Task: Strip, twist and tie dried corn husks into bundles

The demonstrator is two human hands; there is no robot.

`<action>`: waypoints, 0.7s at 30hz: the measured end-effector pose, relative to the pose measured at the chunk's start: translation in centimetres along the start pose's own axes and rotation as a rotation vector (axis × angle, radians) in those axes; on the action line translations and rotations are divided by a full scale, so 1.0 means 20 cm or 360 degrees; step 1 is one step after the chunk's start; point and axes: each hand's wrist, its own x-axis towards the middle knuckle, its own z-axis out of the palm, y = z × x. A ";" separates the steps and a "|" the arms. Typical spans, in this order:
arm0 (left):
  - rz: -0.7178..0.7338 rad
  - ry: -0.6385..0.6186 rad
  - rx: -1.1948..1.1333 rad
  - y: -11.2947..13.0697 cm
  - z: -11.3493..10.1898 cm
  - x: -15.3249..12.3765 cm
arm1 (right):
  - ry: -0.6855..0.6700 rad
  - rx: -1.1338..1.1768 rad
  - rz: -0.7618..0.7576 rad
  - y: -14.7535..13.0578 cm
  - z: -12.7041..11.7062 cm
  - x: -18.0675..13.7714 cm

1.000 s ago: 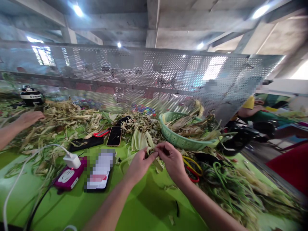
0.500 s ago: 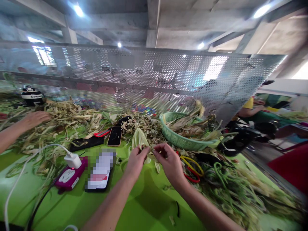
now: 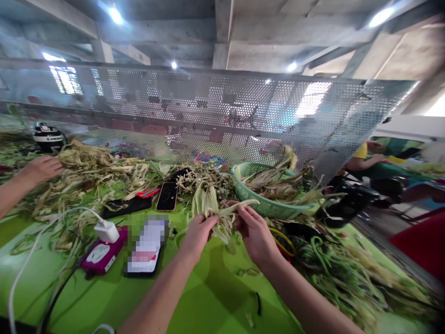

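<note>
My left hand [image 3: 199, 230] and my right hand [image 3: 255, 230] are both closed on a small bundle of pale green corn husk strips [image 3: 216, 209], held just above the bright green table [image 3: 215, 297]. The strips fan upward and to the right between my fingers. Behind the bundle lies a heap of dry husks [image 3: 205, 181]. A green plastic basket [image 3: 259, 202] full of husks stands just beyond my right hand.
A phone [image 3: 166, 195] and a blurred phone [image 3: 148, 246] lie left of my hands, beside a magenta power strip with a white charger [image 3: 103, 246]. Another person's hand [image 3: 41, 168] rests in husks at far left. Green strips [image 3: 333, 269] pile at right. A perforated metal screen [image 3: 222, 106] stands behind.
My hands have lifted the husk bundle slightly and drawn apart; a strip now sticks out to the right. The other person's hand at far left has shifted a little.
</note>
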 end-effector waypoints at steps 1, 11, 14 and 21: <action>-0.0029 0.0009 0.0030 -0.01 -0.01 0.01 | -0.0003 0.0008 -0.0031 -0.01 -0.01 0.01; 0.0202 -0.0136 0.0457 -0.02 -0.02 0.03 | -0.0408 -0.0548 -0.0167 -0.10 0.02 -0.03; 0.0203 -0.0103 0.0552 0.00 -0.02 0.02 | -0.0420 -0.1018 -0.0425 -0.12 0.01 -0.03; 0.0256 -0.0038 0.0994 0.01 -0.02 0.02 | -0.0326 -0.1606 -0.0781 -0.13 0.00 -0.04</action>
